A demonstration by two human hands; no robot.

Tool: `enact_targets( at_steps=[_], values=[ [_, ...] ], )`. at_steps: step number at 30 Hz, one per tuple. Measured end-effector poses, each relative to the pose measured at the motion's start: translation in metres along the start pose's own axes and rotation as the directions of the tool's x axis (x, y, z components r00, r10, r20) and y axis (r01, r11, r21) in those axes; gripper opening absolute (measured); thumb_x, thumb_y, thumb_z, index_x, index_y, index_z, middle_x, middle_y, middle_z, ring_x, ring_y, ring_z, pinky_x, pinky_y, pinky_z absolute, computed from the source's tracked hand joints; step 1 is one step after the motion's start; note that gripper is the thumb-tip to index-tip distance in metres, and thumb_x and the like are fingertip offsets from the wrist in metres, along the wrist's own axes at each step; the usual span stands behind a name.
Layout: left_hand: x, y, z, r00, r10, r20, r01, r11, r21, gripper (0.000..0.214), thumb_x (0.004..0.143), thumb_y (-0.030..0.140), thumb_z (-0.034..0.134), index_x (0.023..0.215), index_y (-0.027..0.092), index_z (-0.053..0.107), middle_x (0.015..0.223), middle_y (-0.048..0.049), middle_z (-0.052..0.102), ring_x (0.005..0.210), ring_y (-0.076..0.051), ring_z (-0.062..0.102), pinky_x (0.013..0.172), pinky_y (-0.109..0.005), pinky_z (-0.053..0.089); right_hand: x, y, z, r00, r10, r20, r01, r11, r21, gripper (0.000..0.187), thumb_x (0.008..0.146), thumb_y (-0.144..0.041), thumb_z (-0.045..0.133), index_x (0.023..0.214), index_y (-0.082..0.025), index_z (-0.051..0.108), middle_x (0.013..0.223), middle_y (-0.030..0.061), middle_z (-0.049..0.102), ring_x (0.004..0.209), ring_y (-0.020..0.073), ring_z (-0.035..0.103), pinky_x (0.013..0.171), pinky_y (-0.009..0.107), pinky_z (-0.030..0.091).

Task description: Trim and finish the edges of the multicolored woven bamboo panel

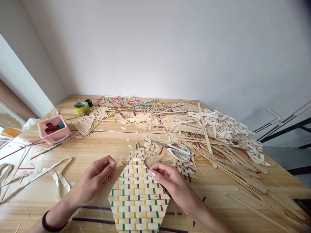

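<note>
A woven bamboo-strip panel [134, 200], cut to a pointed shape, lies in front of me with its narrow end away from me. Pale strips cross yellow, green, purple and red ones. My left hand [100, 173] hovers by its upper left edge, thumb pressed to curled fingers; what they hold, if anything, is too small to see. My right hand [167, 178] is at the upper right edge, thumb and fingers pinched on a thin purple strip [146, 165]. Patterned offcuts [138, 151] lie just beyond the panel's tip.
White-handled scissors [179, 152] rest among scraps at the centre right. A pink box [54, 133] of thread spools and a yellow tape roll [81, 108] stand at left. White fabric ribbon [228, 129] is heaped at right, above long wooden strips [245, 171].
</note>
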State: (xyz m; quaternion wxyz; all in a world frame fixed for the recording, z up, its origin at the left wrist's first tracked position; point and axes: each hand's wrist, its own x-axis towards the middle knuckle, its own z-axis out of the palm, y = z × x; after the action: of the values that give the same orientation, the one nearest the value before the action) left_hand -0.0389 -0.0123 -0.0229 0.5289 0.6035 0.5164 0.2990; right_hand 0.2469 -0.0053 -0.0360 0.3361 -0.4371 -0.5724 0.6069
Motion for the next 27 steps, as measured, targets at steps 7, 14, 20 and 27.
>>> enact_targets(
  at_steps=[7, 14, 20, 27],
  values=[
    [0.0014, 0.0089, 0.0031, 0.994, 0.0, 0.108, -0.003, 1.0, 0.026, 0.048, 0.102, 0.064, 0.049, 0.085, 0.02, 0.059, 0.077, 0.0014, 0.052, 0.073, -0.017, 0.046, 0.068, -0.029, 0.037, -0.0005, -0.0016, 0.0015, 1.0, 0.005, 0.011, -0.005, 1.0, -0.005, 0.04, 0.098, -0.057, 0.063, 0.086, -0.018, 0.064, 0.075, -0.0019, 0.046, 0.071, 0.0148, 0.039, 0.065, 0.028, 0.032],
    [0.0006, 0.0075, 0.0024, 0.981, 0.022, 0.193, -0.014, 0.999, -0.045, 0.044, 0.099, 0.061, 0.057, 0.085, 0.019, 0.061, 0.077, 0.0021, 0.05, 0.073, -0.016, 0.041, 0.066, -0.028, 0.034, -0.0023, -0.0065, 0.0025, 1.0, 0.005, 0.016, -0.005, 1.0, -0.013, 0.041, 0.098, -0.058, 0.062, 0.086, -0.019, 0.062, 0.075, -0.0027, 0.043, 0.069, 0.0145, 0.036, 0.063, 0.028, 0.03],
    [-0.0001, 0.0104, 0.0032, 0.979, -0.01, 0.203, 0.023, 0.998, -0.06, 0.047, 0.096, 0.064, 0.059, 0.081, 0.019, 0.057, 0.073, 0.0038, 0.043, 0.069, -0.015, 0.034, 0.063, -0.029, 0.029, -0.0032, -0.0038, 0.0023, 0.999, -0.023, 0.039, 0.023, 1.0, -0.017, 0.038, 0.101, -0.055, 0.062, 0.091, -0.019, 0.064, 0.076, -0.0028, 0.045, 0.072, 0.0142, 0.039, 0.065, 0.028, 0.032],
    [0.0019, 0.0076, 0.0014, 0.979, -0.027, 0.201, 0.041, 0.997, -0.064, 0.049, 0.095, 0.067, 0.059, 0.081, 0.019, 0.057, 0.074, 0.0032, 0.043, 0.072, -0.016, 0.035, 0.066, -0.03, 0.03, -0.0023, -0.0032, 0.0032, 0.999, -0.029, 0.038, 0.03, 0.999, -0.024, 0.038, 0.1, -0.055, 0.062, 0.089, -0.018, 0.063, 0.075, -0.0027, 0.045, 0.071, 0.0142, 0.039, 0.065, 0.028, 0.033]
  ],
)
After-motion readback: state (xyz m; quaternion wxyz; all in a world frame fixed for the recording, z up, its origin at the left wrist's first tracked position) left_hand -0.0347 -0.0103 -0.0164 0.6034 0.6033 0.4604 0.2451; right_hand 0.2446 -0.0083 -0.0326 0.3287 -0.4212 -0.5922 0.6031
